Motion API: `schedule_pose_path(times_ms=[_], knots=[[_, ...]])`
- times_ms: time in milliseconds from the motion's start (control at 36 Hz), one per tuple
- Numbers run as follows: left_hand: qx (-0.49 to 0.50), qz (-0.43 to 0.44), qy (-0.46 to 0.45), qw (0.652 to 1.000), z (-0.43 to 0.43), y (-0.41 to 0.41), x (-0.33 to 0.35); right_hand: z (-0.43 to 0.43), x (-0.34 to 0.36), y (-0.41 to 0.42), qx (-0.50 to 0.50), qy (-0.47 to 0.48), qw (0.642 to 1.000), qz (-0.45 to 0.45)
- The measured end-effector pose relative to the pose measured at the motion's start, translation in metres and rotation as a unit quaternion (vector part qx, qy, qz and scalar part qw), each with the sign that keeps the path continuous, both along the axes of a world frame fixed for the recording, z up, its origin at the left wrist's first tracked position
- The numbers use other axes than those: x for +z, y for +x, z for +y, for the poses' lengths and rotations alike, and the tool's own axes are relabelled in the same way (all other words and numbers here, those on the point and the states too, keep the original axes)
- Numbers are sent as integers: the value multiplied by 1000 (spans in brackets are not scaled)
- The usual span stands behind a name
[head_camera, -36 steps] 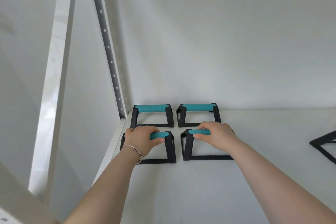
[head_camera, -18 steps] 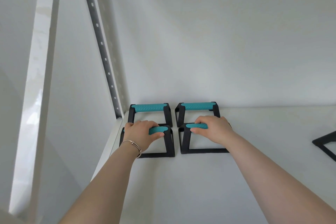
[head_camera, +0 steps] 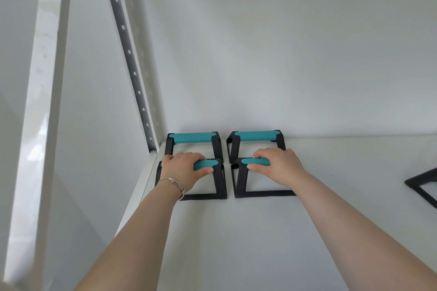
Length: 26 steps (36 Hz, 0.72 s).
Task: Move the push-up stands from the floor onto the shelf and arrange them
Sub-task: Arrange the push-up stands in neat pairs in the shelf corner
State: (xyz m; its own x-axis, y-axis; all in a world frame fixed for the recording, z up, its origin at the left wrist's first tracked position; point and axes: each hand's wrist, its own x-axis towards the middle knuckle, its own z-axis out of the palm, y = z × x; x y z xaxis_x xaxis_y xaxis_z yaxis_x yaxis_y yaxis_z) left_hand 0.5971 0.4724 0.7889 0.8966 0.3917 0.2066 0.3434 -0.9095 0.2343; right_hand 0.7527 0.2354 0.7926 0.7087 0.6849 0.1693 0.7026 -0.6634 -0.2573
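Several black push-up stands with teal grips stand on the white shelf (head_camera: 260, 231) in its back left corner, two in front and two behind. My left hand (head_camera: 183, 169) grips the teal handle of the front left stand (head_camera: 218, 184). My right hand (head_camera: 276, 165) grips the handle of the front right stand (head_camera: 241, 184). Behind them, close to the wall, stand the back left stand (head_camera: 192, 137) and the back right stand (head_camera: 255, 136). All stand upright in a tight square.
Part of another black stand (head_camera: 423, 186) shows at the right edge of the shelf. A perforated grey shelf upright (head_camera: 128, 54) runs up at the left, with a white post (head_camera: 40, 101) nearer me. The white wall (head_camera: 283, 54) closes the back.
Both hands pushed the two front stands a little further back toward the rear pair. My view has tipped slightly upward.
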Motion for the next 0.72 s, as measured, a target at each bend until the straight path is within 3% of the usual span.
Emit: schedule_pose_path(times_ms=[722], knots=[[-3,38,12,999,-2,-2,5,-1,-4,-3,-12,19,1000,-18]])
